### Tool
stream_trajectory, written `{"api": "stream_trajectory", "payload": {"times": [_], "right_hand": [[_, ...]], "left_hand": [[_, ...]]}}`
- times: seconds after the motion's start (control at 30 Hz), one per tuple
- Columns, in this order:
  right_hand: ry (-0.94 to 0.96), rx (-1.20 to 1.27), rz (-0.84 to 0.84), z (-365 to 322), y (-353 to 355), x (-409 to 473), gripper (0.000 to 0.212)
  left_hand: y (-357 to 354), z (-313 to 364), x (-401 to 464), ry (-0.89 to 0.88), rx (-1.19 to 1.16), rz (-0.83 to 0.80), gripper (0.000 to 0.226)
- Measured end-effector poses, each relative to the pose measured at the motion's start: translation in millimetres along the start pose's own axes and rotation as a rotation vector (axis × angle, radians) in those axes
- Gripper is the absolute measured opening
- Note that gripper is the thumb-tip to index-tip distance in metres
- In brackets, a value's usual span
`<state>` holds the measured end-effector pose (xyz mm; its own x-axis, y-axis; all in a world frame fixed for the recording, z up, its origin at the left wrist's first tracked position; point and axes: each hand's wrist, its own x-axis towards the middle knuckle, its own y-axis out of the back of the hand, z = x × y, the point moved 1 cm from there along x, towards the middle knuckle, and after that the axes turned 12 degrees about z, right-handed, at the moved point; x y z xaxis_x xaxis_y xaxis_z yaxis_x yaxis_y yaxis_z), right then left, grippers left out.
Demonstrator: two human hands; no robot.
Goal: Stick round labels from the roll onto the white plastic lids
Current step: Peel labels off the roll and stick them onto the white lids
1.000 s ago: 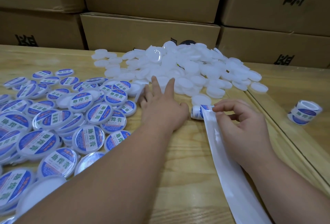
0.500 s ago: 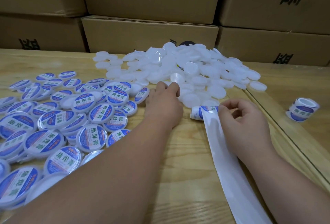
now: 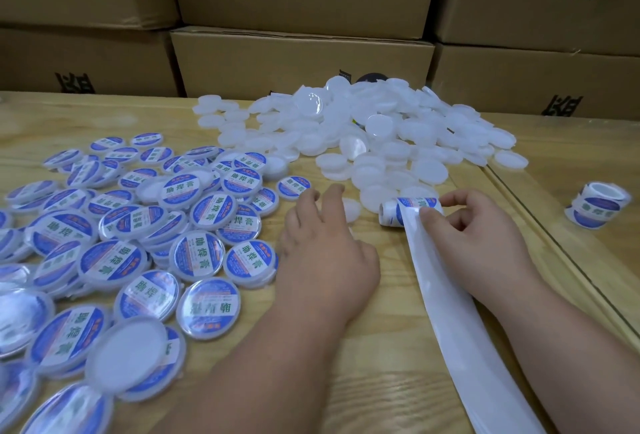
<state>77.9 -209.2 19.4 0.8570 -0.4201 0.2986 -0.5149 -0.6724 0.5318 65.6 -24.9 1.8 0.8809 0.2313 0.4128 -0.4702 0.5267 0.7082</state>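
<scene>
At the left, a spread of labelled lids (image 3: 114,262) covers the wooden table (image 3: 363,381), their round blue-and-white labels facing up and many of them overlapping. One lid (image 3: 130,357) near the front edge lies upside down on others, showing its plain white inside.

Just right of that spread, the person's left hand (image 3: 323,257) lies palm down on the table with fingers curled over a bare white lid (image 3: 351,210), which peeks out beyond the fingertips; the fingers appear to hold it, though most of the lid is hidden under the hand.

Beyond the hands, toward the back of the table, a heap of unlabelled white plastic lids (image 3: 381,136) is piled loosely, a few lying at its near edge close to the left fingertips.

Right of the left hand, the label roll (image 3: 408,210) lies on its side on the table. The right hand (image 3: 474,236) pinches at the roll's free end with thumb and forefinger, and the emptied white backing strip (image 3: 446,302) trails from the roll toward the viewer, under the right wrist.

Far right, past a seam in the tabletop, a second label roll (image 3: 597,205) stands apart from the hands. Stacked cardboard boxes (image 3: 301,63) with black printed characters form the backdrop.
</scene>
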Motion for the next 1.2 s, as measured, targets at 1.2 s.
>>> {"api": "stream_trajectory", "payload": {"times": [1.2], "right_hand": [[0.279, 0.373, -0.16, -12, -1, -16, 0.011]], "left_hand": [[1, 11, 20, -0.261, -0.595, -0.076, 0.026]]}}
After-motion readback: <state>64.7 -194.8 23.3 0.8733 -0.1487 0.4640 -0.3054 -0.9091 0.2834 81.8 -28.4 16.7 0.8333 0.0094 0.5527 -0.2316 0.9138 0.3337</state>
